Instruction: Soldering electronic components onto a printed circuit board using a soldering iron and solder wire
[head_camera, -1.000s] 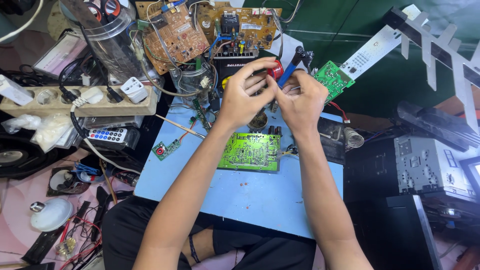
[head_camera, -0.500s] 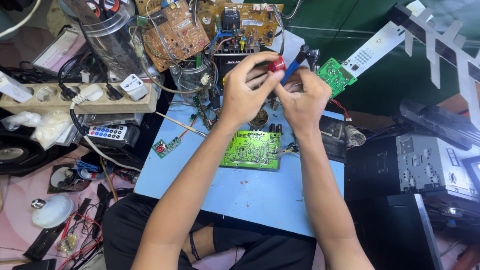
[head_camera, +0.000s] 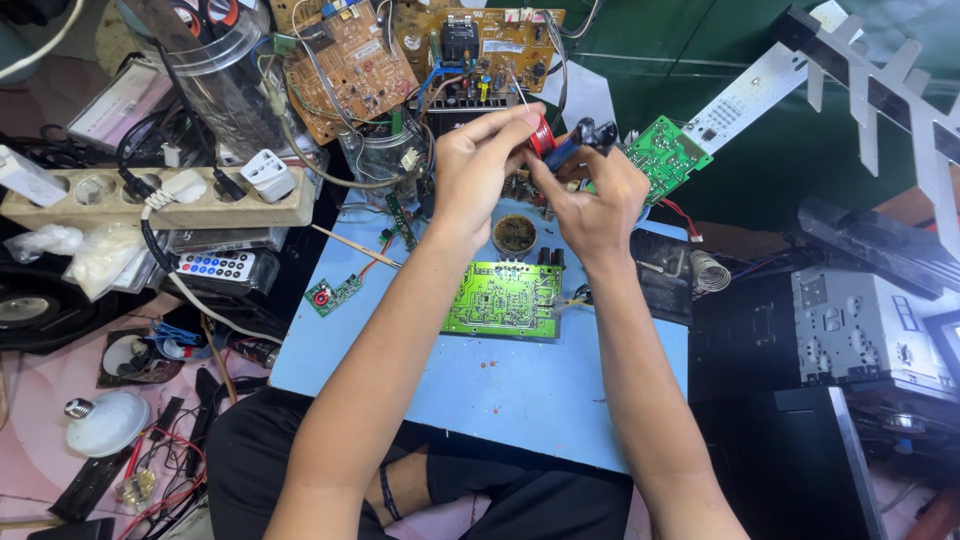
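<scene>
Red solder spool (head_camera: 541, 135) sits pinched in your left hand (head_camera: 480, 170), fingers closed on it, up beyond the green PCB (head_camera: 503, 300) on the blue mat (head_camera: 480, 390). Right hand (head_camera: 595, 195) just beside it, to the spool's right, fingers shut on a blue-handled tool (head_camera: 575, 145), long axis angling up-right. Hands nearly touching; left is nearer the spool. Flux tin (head_camera: 516, 234) lies btwn hands and PCB.

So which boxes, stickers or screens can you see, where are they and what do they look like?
White rectangular sticker on the tan circuit board at the top: small, with dark print.
Flat pale packet at the far left, above the beige power strip: rectangular, partly hidden.
Crumpled clear plastic bags under that strip: whitish, shapeless.
Screens: none clearly visible.
</scene>
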